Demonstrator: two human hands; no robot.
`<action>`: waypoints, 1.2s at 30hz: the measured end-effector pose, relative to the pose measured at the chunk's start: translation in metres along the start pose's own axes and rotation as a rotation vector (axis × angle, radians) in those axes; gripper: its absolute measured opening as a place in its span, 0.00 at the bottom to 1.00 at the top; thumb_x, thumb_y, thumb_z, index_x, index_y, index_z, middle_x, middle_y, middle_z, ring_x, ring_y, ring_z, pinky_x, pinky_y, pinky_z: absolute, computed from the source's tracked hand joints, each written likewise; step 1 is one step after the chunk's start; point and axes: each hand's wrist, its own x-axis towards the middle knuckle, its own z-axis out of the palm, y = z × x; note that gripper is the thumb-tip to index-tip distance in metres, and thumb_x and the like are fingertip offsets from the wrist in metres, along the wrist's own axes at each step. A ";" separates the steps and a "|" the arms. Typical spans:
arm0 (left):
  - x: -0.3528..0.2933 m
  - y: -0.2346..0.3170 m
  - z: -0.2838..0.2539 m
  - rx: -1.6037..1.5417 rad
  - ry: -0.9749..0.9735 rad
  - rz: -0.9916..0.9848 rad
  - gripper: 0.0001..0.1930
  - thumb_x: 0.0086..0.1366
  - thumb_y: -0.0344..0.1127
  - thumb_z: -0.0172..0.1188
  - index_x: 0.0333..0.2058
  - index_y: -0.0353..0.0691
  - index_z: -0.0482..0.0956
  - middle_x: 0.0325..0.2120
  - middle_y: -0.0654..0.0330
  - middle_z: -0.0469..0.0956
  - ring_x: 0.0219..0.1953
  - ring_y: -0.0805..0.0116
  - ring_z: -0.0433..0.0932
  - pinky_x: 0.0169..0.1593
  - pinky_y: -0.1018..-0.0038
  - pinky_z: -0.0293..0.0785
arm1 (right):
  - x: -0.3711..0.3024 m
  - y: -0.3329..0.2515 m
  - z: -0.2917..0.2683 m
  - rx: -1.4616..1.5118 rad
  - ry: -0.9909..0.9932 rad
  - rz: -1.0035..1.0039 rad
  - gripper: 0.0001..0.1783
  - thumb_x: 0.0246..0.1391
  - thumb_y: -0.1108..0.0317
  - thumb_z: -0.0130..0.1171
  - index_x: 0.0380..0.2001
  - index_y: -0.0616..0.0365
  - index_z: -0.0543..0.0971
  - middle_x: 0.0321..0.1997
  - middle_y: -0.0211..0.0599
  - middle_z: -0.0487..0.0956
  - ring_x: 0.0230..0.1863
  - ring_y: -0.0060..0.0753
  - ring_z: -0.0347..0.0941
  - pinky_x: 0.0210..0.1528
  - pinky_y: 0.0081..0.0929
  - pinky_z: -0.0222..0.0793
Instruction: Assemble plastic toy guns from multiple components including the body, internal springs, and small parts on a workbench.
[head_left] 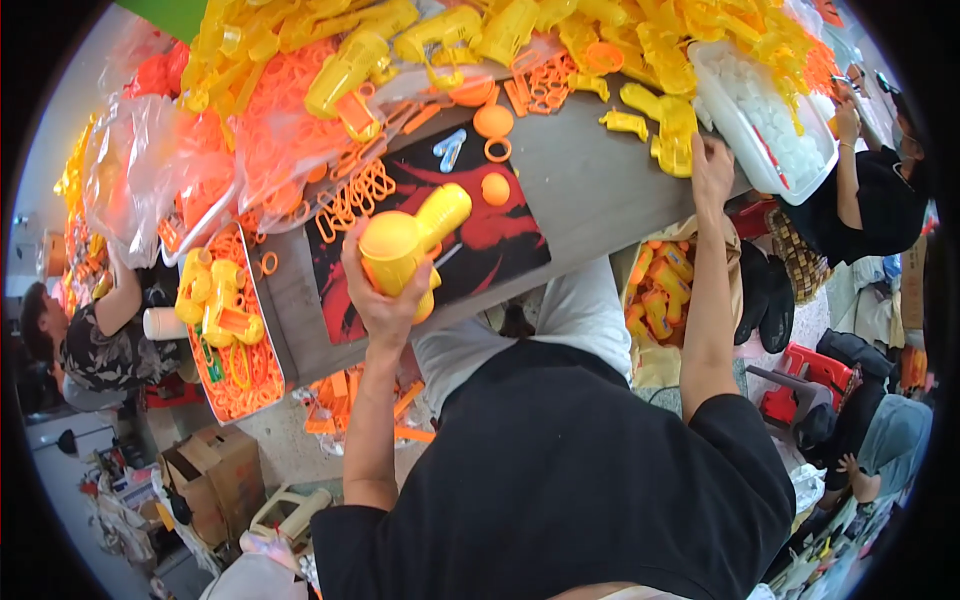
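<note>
My left hand [385, 300] is wrapped round a yellow plastic toy shaped like a hair dryer [395, 245], held above a black and red mat [470, 260]. Its tube points up and to the right. My right hand [712, 172] reaches to the far right of the table, fingers bent against the edge of a yellow shell half [674, 135]. On the mat are a small blue and white part [450, 149] and an orange round cap [495, 189]. An orange ring [497, 149] and an orange disc [493, 121] lie at the mat's far edge.
Yellow shells [360, 65] and bagged orange parts [285, 130] heap along the far side. A white tub [820, 180] of translucent pieces stands at the right. A left tray [268, 400] holds orange parts and yellow toys; a box [640, 350] of toys sits below right. People sit at both sides.
</note>
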 end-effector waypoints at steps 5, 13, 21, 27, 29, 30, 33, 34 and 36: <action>-0.002 0.007 -0.016 -0.145 0.088 -0.191 0.40 0.53 0.30 0.73 0.63 0.38 0.61 0.55 0.56 0.67 0.54 0.66 0.72 0.57 0.69 0.72 | -0.090 -0.136 0.005 0.190 -0.254 -0.466 0.17 0.57 0.62 0.63 0.47 0.56 0.79 0.52 0.43 0.77 0.54 0.42 0.71 0.53 0.35 0.68; 0.006 0.022 -0.037 -0.263 0.045 -0.287 0.40 0.53 0.29 0.72 0.63 0.39 0.61 0.53 0.57 0.70 0.53 0.66 0.74 0.56 0.70 0.74 | -0.117 -0.178 0.074 0.243 -0.994 -1.247 0.16 0.54 0.69 0.62 0.47 0.56 0.81 0.53 0.35 0.77 0.56 0.42 0.69 0.58 0.33 0.65; 0.015 0.021 -0.014 -0.276 0.015 -0.188 0.39 0.53 0.27 0.71 0.63 0.39 0.61 0.50 0.57 0.73 0.50 0.66 0.77 0.52 0.70 0.77 | -0.152 -0.220 0.032 1.021 -1.350 0.149 0.22 0.68 0.52 0.53 0.49 0.59 0.81 0.43 0.28 0.81 0.43 0.14 0.75 0.46 0.17 0.72; 0.019 0.027 -0.001 -0.344 -0.060 -0.218 0.38 0.54 0.25 0.70 0.62 0.38 0.61 0.51 0.56 0.73 0.50 0.67 0.77 0.54 0.70 0.76 | -0.159 -0.230 0.022 0.901 -1.108 -0.170 0.19 0.67 0.54 0.54 0.44 0.60 0.82 0.35 0.23 0.78 0.34 0.11 0.70 0.39 0.13 0.67; 0.019 0.025 -0.002 -0.410 -0.076 -0.272 0.38 0.54 0.25 0.70 0.62 0.38 0.61 0.51 0.56 0.73 0.50 0.67 0.77 0.54 0.70 0.76 | -0.159 -0.227 0.020 0.827 -1.072 -0.203 0.15 0.67 0.57 0.54 0.40 0.59 0.80 0.35 0.22 0.76 0.35 0.11 0.68 0.37 0.14 0.64; 0.018 0.025 -0.003 -0.476 -0.093 -0.328 0.38 0.54 0.25 0.70 0.62 0.38 0.61 0.51 0.56 0.73 0.50 0.67 0.77 0.55 0.71 0.75 | -0.155 -0.227 0.020 0.828 -1.072 -0.205 0.15 0.67 0.57 0.54 0.40 0.59 0.80 0.35 0.22 0.76 0.35 0.11 0.68 0.37 0.14 0.64; 0.012 0.029 -0.004 -0.559 -0.148 -0.457 0.37 0.55 0.27 0.69 0.63 0.38 0.62 0.50 0.57 0.74 0.50 0.68 0.77 0.54 0.71 0.75 | -0.139 -0.233 0.019 1.205 -1.648 -0.040 0.08 0.65 0.64 0.53 0.40 0.58 0.74 0.47 0.33 0.76 0.49 0.23 0.72 0.53 0.22 0.68; 0.012 0.029 -0.004 -0.581 -0.176 -0.507 0.37 0.56 0.27 0.69 0.63 0.38 0.61 0.50 0.57 0.74 0.50 0.68 0.77 0.54 0.71 0.75 | -0.143 -0.240 0.022 1.207 -1.647 -0.041 0.08 0.65 0.64 0.53 0.40 0.58 0.74 0.47 0.33 0.76 0.49 0.23 0.72 0.53 0.22 0.68; 0.012 0.036 0.002 -0.577 -0.141 -0.509 0.36 0.57 0.29 0.68 0.63 0.38 0.61 0.50 0.56 0.74 0.49 0.68 0.77 0.53 0.71 0.76 | -0.149 -0.253 0.026 1.353 -1.830 0.323 0.11 0.66 0.62 0.51 0.42 0.59 0.75 0.53 0.40 0.76 0.56 0.32 0.73 0.62 0.28 0.66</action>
